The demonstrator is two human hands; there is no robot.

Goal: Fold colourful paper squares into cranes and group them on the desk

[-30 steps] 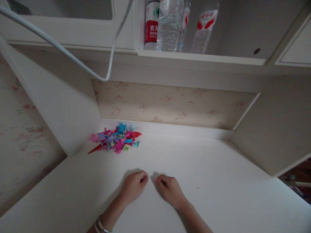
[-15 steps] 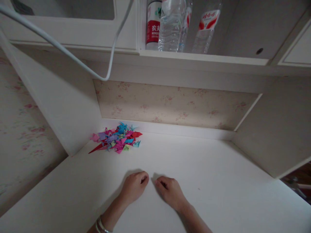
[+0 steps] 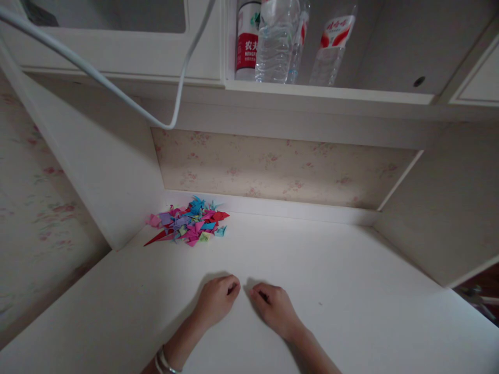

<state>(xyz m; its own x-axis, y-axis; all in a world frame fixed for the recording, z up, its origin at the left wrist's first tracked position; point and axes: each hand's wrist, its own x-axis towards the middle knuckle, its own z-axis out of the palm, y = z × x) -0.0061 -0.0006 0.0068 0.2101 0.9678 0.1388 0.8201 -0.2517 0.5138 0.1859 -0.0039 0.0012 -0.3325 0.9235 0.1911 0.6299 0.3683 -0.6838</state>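
Observation:
My left hand (image 3: 219, 297) rests on the white desk (image 3: 343, 270) in a loose fist, with a bracelet (image 3: 162, 360) around the wrist. Facing it across a small gap, my right hand (image 3: 273, 305) is curled the same way. Nothing shows in either fist, and the hands do not touch each other. Beyond my left hand, in the far left corner of the desk, lies a pile of folded paper cranes (image 3: 191, 222) in pink, red, blue, purple and pale green. Neither hand touches the pile.
Above the desk, an open shelf (image 3: 331, 93) holds a red-and-white bottle (image 3: 246, 47) and clear plastic bottles (image 3: 273, 52). A white bent rod or cable (image 3: 117, 93) hangs across the upper left. White side panels (image 3: 105, 156) border the desk, with floral wallpaper (image 3: 273, 166) behind.
The whole scene has shifted very slightly to the right in view. Both hands keep the same curled pose on the desk, and the paper cranes have not moved.

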